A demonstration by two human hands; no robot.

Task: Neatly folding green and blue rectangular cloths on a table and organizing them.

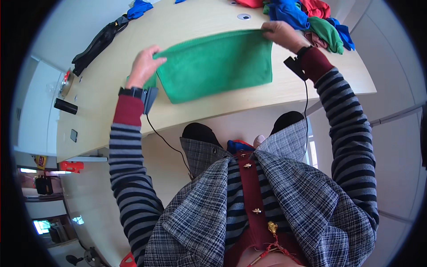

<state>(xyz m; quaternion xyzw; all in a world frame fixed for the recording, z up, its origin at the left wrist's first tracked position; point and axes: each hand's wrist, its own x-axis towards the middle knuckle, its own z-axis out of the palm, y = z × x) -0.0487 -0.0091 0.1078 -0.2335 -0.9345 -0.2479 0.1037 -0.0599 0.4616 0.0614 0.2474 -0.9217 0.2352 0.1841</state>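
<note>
A green cloth (218,66) is stretched between my two hands above the pale table, its lower part hanging toward the near edge. My left hand (144,66) pinches its upper left corner between thumb and fingers. At the upper right corner, my right hand (283,36) has its fingers closed on the edge. A second patch of green fabric (151,82) shows beside my left wrist; I cannot tell whether it is a separate cloth. Each wrist wears a black strapped device with a cable.
Crumpled red, blue and green cloths (324,31) are heaped at the table's far right. A long black case-like item (100,44) and a blue cloth (139,9) lie far left. A black cylinder (66,106) and a small dark flat object (74,135) rest near the left edge.
</note>
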